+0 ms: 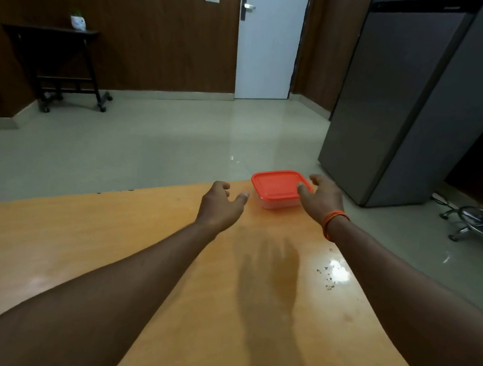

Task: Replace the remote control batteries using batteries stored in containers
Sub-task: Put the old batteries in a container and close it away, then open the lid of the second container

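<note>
A clear plastic container with a red lid (pixel 276 185) sits at the far right corner of the orange wooden table (pixel 114 245). My left hand (pixel 220 204) hovers just left of the container, fingers relaxed and spread, not touching it. My right hand (pixel 321 196), with an orange thread band at the wrist, is at the container's right side; its thumb lies on the lid's right edge and the fingers reach round the far corner. What is inside the container is hidden. No remote control is in view.
Small dark crumbs (pixel 328 276) lie near the table's right edge. Beyond the table are a grey fridge (pixel 399 108) at the right, an office chair base (pixel 477 224), a white door (pixel 270 40) and a dark side table (pixel 59 61) with a small pot.
</note>
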